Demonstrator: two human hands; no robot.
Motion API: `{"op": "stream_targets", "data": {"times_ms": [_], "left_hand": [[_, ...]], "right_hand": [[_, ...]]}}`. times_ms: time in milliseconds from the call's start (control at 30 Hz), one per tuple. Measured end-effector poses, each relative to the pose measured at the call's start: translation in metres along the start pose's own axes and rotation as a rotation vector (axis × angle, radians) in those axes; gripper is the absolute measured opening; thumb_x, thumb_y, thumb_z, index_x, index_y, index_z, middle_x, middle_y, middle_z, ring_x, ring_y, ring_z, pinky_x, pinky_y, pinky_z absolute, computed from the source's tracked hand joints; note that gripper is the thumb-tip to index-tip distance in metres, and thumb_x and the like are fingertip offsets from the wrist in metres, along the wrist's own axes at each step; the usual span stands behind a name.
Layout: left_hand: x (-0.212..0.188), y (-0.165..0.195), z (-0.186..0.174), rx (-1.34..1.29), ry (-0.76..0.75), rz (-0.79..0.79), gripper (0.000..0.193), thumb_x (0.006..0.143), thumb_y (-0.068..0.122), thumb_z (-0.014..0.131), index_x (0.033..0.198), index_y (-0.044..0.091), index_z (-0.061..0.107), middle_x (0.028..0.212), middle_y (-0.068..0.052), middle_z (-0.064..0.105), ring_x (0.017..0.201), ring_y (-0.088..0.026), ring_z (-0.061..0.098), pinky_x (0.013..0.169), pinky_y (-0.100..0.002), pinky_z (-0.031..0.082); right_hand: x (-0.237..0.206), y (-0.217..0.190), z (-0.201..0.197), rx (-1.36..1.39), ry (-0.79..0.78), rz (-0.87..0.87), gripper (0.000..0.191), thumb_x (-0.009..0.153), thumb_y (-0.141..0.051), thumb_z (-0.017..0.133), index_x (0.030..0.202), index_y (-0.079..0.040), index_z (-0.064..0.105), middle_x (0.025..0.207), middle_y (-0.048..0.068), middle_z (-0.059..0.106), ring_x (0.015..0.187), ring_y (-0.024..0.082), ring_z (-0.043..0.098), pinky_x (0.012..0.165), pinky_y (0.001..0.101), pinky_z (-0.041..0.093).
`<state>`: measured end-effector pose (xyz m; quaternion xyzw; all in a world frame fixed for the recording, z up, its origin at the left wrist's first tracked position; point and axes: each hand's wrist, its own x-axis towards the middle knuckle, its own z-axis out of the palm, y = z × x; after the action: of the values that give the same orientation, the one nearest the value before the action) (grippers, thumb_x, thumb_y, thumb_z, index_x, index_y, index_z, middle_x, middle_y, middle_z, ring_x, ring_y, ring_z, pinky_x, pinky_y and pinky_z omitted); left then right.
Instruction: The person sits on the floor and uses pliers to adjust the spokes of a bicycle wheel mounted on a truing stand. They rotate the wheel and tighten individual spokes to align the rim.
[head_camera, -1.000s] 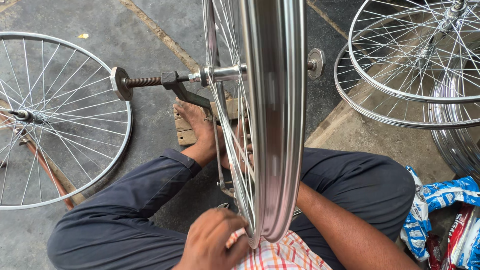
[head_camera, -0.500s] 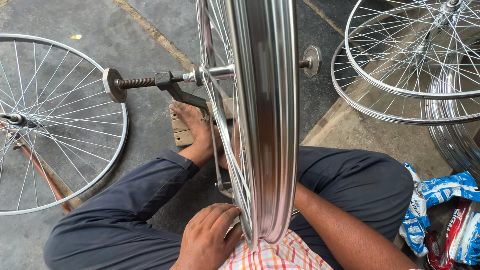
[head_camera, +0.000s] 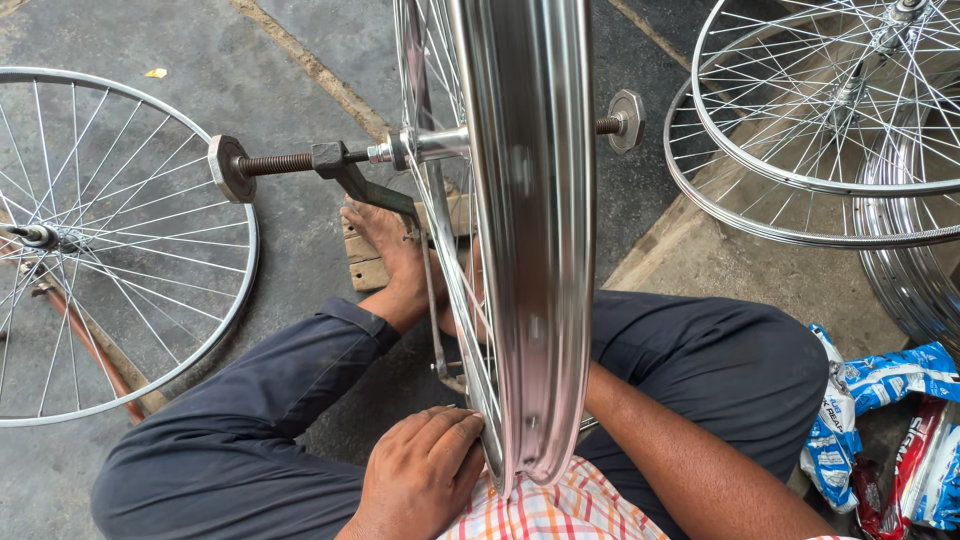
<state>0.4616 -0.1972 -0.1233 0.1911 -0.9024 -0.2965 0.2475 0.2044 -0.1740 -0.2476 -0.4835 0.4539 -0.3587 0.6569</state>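
Note:
A shiny steel bicycle wheel (head_camera: 530, 250) stands upright in front of me, edge on, its axle (head_camera: 430, 145) carried on a threaded rod with large nuts at both ends. My left hand (head_camera: 420, 480) rests at the wheel's lower left, fingers curled together against the spokes by the rim. My right forearm (head_camera: 680, 450) reaches in from the lower right and passes behind the rim, which hides the right hand. My bare foot (head_camera: 390, 250) presses on a wooden block (head_camera: 365, 265) under the stand's bracket.
One spoked wheel (head_camera: 110, 250) lies flat on the concrete floor at the left, over a rusty bar (head_camera: 90, 345). More wheels and rims (head_camera: 820, 130) are stacked at the upper right. Blue, white and red packets (head_camera: 890, 430) lie at the right.
My left hand has slid up from my lap to the rim's edge. The small pale thing between its fingers a second ago no longer shows.

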Motion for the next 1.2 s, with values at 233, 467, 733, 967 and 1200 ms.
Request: {"op": "stream_targets", "data": {"times_ms": [233,467,733,967,1200], "left_hand": [[0.007,0.018,-0.025,-0.147,-0.029,-0.035,0.025,0.073,0.014,0.082,0.096,0.005,0.075,0.092,-0.007,0.076,0.086,-0.021,0.075,0.077,-0.035,0.06],[-0.001,0.031,-0.042,-0.355,0.232,-0.049,0.039,0.077,0.033,0.091,0.099,0.006,0.075,0.094,-0.006,0.077,0.096,-0.02,0.08,0.085,-0.034,0.065],[0.001,0.018,-0.019,-0.206,0.077,-0.108,0.036,0.073,0.028,0.092,0.094,0.005,0.074,0.092,-0.007,0.077,0.09,-0.022,0.078,0.08,-0.038,0.063],[0.001,0.025,-0.021,-0.254,0.108,-0.043,0.03,0.072,0.011,0.087,0.097,0.005,0.072,0.096,-0.008,0.077,0.091,-0.021,0.078,0.079,-0.035,0.063],[0.0,0.007,-0.012,-0.145,-0.064,-0.081,0.033,0.076,0.015,0.084,0.104,0.001,0.073,0.102,-0.011,0.076,0.096,-0.028,0.075,0.082,-0.039,0.06]], "right_hand": [[-0.001,0.009,0.0,0.025,0.001,-0.005,0.031,0.097,-0.027,0.065,0.118,-0.005,0.072,0.108,0.012,0.073,0.102,0.021,0.071,0.088,0.0329,0.059],[-0.002,0.013,0.002,0.052,0.005,-0.005,0.03,0.097,-0.026,0.065,0.118,-0.005,0.072,0.107,0.012,0.073,0.101,0.021,0.071,0.088,0.0328,0.059],[-0.003,0.011,0.003,0.087,0.005,-0.005,0.03,0.098,-0.026,0.065,0.117,-0.005,0.071,0.107,0.012,0.072,0.1,0.021,0.071,0.087,0.0327,0.059],[-0.003,0.008,0.006,0.121,0.006,-0.006,0.03,0.098,-0.026,0.064,0.117,-0.004,0.071,0.106,0.012,0.072,0.1,0.021,0.071,0.086,0.0326,0.059],[-0.005,0.015,0.005,0.144,0.008,-0.012,0.029,0.098,-0.026,0.064,0.117,-0.004,0.071,0.106,0.012,0.072,0.099,0.021,0.07,0.086,0.0324,0.059]]}}
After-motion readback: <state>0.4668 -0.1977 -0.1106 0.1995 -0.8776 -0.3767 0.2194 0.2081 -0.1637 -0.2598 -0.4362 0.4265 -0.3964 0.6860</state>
